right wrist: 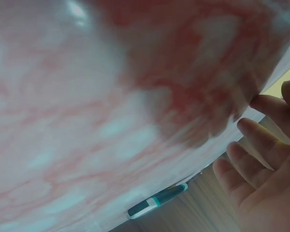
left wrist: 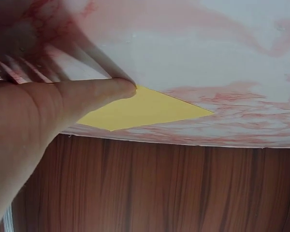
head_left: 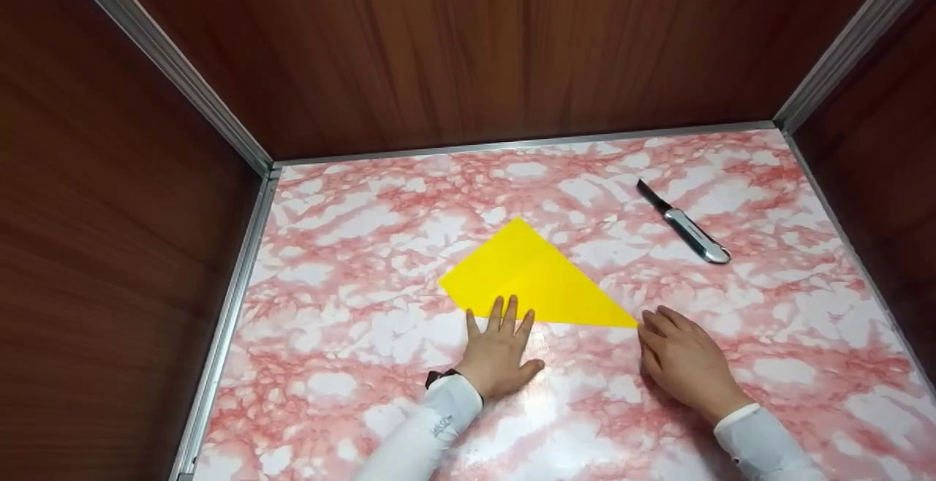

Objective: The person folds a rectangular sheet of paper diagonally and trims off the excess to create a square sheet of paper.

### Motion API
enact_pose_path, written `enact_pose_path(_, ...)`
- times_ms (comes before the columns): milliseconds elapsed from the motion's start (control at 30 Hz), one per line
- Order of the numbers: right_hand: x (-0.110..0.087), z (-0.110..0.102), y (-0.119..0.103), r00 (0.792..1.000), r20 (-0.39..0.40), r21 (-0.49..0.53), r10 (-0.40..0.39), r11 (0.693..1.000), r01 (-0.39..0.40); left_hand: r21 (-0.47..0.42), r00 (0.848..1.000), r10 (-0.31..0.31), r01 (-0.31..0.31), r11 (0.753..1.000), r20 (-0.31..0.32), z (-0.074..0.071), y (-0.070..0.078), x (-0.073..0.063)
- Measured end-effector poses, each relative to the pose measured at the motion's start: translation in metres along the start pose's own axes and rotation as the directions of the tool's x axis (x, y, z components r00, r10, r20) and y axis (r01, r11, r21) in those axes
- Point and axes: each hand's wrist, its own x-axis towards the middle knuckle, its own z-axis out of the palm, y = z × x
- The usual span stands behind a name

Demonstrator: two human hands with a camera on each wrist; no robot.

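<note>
A yellow sheet of paper [head_left: 537, 265], four-cornered with a long point toward the right, lies on the table. My left hand [head_left: 501, 353] rests over its near edge with fingers spread and straight, fingertips on the paper. In the left wrist view the thumb [left wrist: 96, 94] overlaps the yellow sheet [left wrist: 154, 109]. My right hand [head_left: 687, 360] is at the paper's right-hand point, fingertips right at that corner. The right wrist view shows its fingers [right wrist: 263, 140] loosely bent and slightly apart, with a strip of the paper [right wrist: 282, 83] behind the thumb.
A utility knife [head_left: 691, 232] with its black blade out lies beyond my right hand, blade pointing away to the left. The table [head_left: 344, 247] has a red and white marbled top. Brown wood-look panels [head_left: 512, 50] with metal edging stand along its back and sides.
</note>
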Motion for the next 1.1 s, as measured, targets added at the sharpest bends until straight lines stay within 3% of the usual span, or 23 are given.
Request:
enact_pose_path(200, 0.005, -0.008, 0.000, 1.000, -0.007, 0.059, 0.027, 0.998, -0.026, 0.007, 1.000, 0.024, -0.024, 1.000, -0.002, -0.001, -0.002, 0.003)
enact_pose_path(333, 0.011, -0.013, -0.001, 0.994, 0.038, 0.147, 0.100, 0.984, -0.105, 0.016, 0.999, 0.044, -0.044, 0.999, 0.005, -0.002, -0.006, 0.007)
enact_pose_path(500, 0.023, -0.018, -0.006, 0.967, 0.157, 0.289, 0.198, 0.927, -0.237, 0.002, 0.997, 0.076, -0.076, 0.997, 0.003, -0.005, -0.011, 0.014)
enact_pose_path(633, 0.038, -0.019, -0.012, 0.949, 0.227, 0.408, 0.220, 0.863, -0.298, -0.024, 0.995, 0.098, -0.098, 0.995, -0.003, -0.007, -0.015, 0.019)
enact_pose_path(867, 0.066, -0.017, -0.019, 0.955, 0.214, 0.501, 0.205, 0.816, -0.287, -0.108, 0.990, 0.122, -0.130, 0.986, -0.073, -0.002, -0.019, 0.025)
enact_pose_path(1100, 0.081, -0.016, -0.034, 0.941, 0.243, 0.586, 0.238, 0.737, -0.337, -0.125, 0.977, 0.098, -0.123, 0.984, -0.190, 0.001, -0.015, 0.028)
